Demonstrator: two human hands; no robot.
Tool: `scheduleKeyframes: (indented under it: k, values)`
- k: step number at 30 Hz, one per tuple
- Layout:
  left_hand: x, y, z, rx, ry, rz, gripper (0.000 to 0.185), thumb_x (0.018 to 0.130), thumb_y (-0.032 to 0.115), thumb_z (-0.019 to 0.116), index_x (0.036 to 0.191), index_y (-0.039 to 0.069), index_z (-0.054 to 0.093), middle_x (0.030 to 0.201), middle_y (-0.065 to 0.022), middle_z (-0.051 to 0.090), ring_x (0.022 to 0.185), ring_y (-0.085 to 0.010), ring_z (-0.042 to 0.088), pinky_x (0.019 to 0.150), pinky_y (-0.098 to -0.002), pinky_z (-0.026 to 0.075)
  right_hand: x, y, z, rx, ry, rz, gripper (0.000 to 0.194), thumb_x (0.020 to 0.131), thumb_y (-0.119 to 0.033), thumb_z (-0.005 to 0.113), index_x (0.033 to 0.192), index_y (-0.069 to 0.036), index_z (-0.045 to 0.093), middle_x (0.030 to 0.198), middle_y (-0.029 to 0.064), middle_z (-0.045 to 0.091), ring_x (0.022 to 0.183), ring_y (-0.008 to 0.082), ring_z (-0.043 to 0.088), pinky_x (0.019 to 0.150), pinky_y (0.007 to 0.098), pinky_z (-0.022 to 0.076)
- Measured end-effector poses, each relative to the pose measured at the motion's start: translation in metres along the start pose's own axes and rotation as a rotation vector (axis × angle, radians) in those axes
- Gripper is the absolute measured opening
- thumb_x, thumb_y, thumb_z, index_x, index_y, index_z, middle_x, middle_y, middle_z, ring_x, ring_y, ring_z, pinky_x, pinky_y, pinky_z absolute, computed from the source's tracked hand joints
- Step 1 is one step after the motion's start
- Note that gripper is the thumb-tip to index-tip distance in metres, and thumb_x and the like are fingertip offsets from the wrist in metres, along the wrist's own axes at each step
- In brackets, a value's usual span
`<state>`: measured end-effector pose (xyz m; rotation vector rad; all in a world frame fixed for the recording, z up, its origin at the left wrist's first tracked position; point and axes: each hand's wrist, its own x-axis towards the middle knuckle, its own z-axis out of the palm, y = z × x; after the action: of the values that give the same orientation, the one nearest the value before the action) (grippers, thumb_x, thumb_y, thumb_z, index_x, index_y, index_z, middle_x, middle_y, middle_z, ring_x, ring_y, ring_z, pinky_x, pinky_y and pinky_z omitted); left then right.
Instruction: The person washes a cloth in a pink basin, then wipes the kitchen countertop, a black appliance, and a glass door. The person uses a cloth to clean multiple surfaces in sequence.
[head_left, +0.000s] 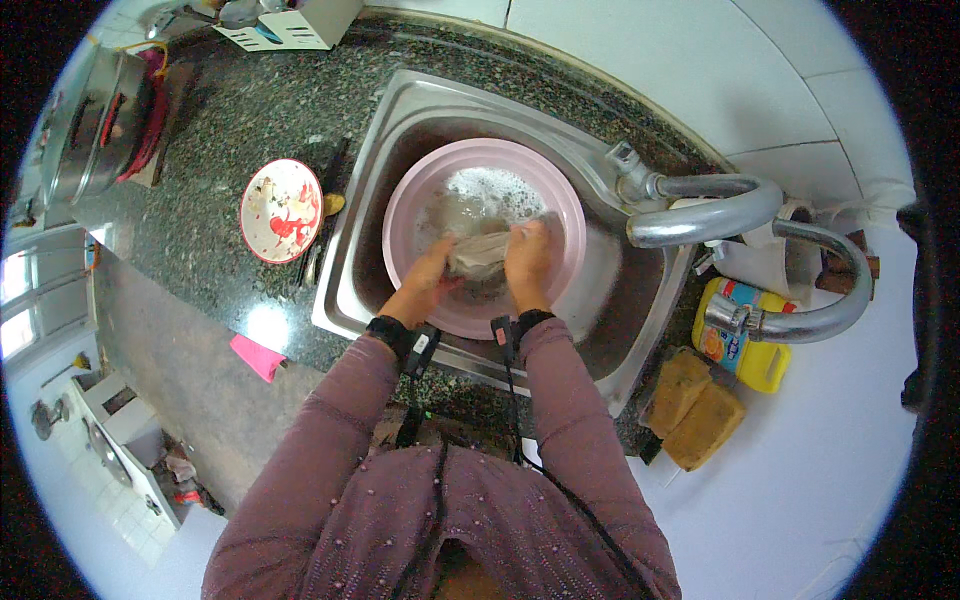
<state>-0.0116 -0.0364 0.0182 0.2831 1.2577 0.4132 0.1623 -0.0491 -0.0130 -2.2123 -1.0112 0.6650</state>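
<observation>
A pale pink plastic basin (576, 232) rests inside the stainless steel sink (637, 337). It holds cloudy water with soap foam (495, 191) towards its far side. Between my hands is a wet, greyish cloth (481, 253), bunched up over the water. My left hand (429, 276) grips its left end, with the fingertips partly hidden. The cloth's right end is in my right hand (528, 259), whose fingers curl round it. Both hands are inside the basin's rim.
A curved metal faucet (705, 217) reaches over the sink's right side. Left of the sink are a red-and-white bowl (281, 211), a spoon (334, 204) and dark chopsticks (313, 259). Yellow sponges (703, 427) and a yellow bottle (750, 330) stand at the right. A pink cloth (259, 358) hangs over the counter's front edge.
</observation>
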Motion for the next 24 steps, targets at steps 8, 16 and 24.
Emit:
scheduleKeyframes:
  k: [8,16,24]
  values:
    - [0.025,-0.017,-0.006,-0.067,-0.12,-0.081,0.06,0.09,0.061,0.048,0.131,0.017,0.048,0.131,-0.0098,0.048,0.122,-0.0312,0.043,0.097,-0.0545,0.038,-0.014,0.014,0.058,-0.112,-0.312,0.039,0.022,0.082,-0.018,0.064,0.097,-0.002,0.067,0.089,0.0171,0.067,0.082,0.0311,0.063,0.078,0.0394,0.0492]
    - [0.028,-0.014,-0.027,-0.366,-0.339,-0.094,0.049,0.096,0.05,0.046,0.112,0.006,0.058,0.111,-0.0099,0.063,0.099,-0.0224,0.061,0.084,-0.0363,0.05,-0.084,-0.067,0.005,0.275,-0.361,-0.259,0.031,0.075,-0.024,0.075,0.072,-0.002,0.053,0.073,0.0138,0.055,0.068,0.031,0.053,0.064,0.0393,0.0437]
    - [0.003,-0.009,0.039,-0.451,-0.109,0.053,0.037,0.096,0.039,0.048,0.113,0.006,0.055,0.105,-0.01,0.061,0.096,-0.022,0.061,0.08,-0.0379,0.052,-0.021,-0.041,0.018,0.576,-0.149,0.288,0.023,0.076,-0.009,0.057,0.098,-0.002,0.055,0.097,0.0136,0.059,0.094,0.0258,0.057,0.08,0.0383,0.0444]
